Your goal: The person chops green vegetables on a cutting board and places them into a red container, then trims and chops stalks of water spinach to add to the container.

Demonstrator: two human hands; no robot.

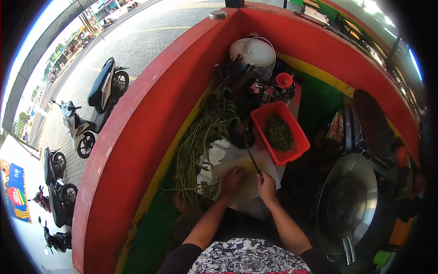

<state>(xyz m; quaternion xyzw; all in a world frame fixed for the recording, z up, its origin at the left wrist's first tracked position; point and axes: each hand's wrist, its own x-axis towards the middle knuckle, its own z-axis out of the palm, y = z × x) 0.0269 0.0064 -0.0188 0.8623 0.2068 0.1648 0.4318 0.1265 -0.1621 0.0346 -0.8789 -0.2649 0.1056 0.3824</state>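
Observation:
My right hand [267, 186] is closed round the handle of a knife [252, 157], whose dark blade points up and away over the board. To its left, my left hand [232, 180] has its fingers bent down on thin green stems [250, 170] lying on a pale cutting board [228, 168]. Long leafy green stalks [189, 155] are heaped left of the board, partly over a whitish sheet or bag [218, 153]. Just beyond the board, a red plastic basin [292, 157] holds chopped greens [278, 133].
A large metal wok [349, 203] stands at the right. Behind the basin are a lidded white bucket [253, 52] and a small red funnel-like cup [284, 80]. A red wall [137, 132] curves round the left and back. Motorbikes [107, 86] are parked outside it.

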